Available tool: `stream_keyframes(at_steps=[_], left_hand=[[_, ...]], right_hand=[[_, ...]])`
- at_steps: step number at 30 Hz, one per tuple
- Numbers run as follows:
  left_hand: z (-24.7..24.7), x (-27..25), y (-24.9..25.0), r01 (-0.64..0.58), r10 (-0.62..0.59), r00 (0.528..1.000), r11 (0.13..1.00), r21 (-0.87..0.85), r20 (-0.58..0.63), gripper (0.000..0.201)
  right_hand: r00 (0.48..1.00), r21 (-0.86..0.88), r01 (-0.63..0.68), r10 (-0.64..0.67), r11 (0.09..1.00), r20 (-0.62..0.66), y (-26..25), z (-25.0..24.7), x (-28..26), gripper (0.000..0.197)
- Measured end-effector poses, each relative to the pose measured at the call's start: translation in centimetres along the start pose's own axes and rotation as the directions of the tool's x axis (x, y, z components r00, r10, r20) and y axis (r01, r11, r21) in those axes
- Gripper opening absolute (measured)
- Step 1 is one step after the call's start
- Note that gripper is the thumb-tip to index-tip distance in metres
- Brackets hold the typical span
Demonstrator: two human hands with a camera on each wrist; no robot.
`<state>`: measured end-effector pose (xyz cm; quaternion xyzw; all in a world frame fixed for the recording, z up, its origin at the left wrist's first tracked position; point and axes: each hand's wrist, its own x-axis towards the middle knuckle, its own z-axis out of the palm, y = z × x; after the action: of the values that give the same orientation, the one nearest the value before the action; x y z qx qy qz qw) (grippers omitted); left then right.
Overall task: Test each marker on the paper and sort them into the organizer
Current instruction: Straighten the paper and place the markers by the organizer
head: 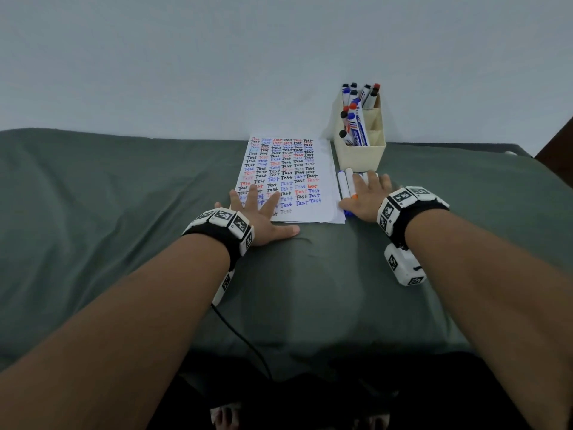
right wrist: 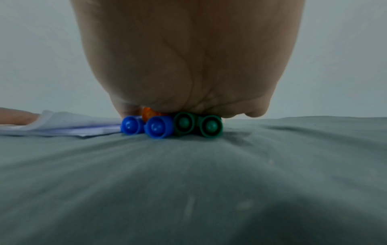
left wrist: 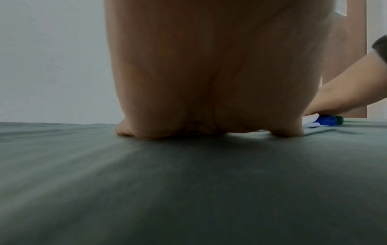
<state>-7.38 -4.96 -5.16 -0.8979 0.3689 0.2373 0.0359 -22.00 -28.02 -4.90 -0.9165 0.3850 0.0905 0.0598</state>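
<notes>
Resting hands: left hand (head: pixel 259 217) lies flat, fingers spread, on the paper (head: pixel 290 178); right hand (head: pixel 367 197) lies flat, fingers spread, over the loose markers (head: pixel 346 184).
Location: markers just beside the paper, before the organizer (head: pixel 361 150).
Risk: round barrels may roll on soft cloth (head: pixel 124 197).
Risk: thin sheet may crease.
Materials: smooth plastic caps (right wrist: pixel 156 128), rigid beige box.

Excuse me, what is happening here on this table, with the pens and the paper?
A person is testing markers. The left hand lies flat on the paper's near corner; the sheet is full of the word "Test" in red, blue and black. The right hand rests flat on loose markers beside the paper, gripping none. The organizer behind them already holds many markers in its left side.
</notes>
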Motion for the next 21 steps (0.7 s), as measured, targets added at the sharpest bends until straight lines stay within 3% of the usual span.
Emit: stream_keyframes(at_steps=[8, 14, 21], left_hand=[[0.0, -0.2, 0.1, 0.008, -0.008, 1.0, 1.0, 0.008, -0.002, 0.112], [-0.1, -0.4, 0.2, 0.008, -0.008, 1.0, 1.0, 0.014, -0.001, 0.111], [-0.2, -0.6, 0.3, 0.009, -0.009, 1.0, 1.0, 0.018, 0.0, 0.107]], right_hand=[[1.0, -0.049, 0.025, -0.026, 0.998, -0.013, 0.2, -0.2, 0.9, 0.088], [0.97, -0.067, 0.23, -0.234, 0.971, -0.072, -0.8, -0.9, 0.4, 0.071], [0.979, -0.071, 0.192, -0.196, 0.979, -0.062, -0.6, -0.2, 0.6, 0.075]])
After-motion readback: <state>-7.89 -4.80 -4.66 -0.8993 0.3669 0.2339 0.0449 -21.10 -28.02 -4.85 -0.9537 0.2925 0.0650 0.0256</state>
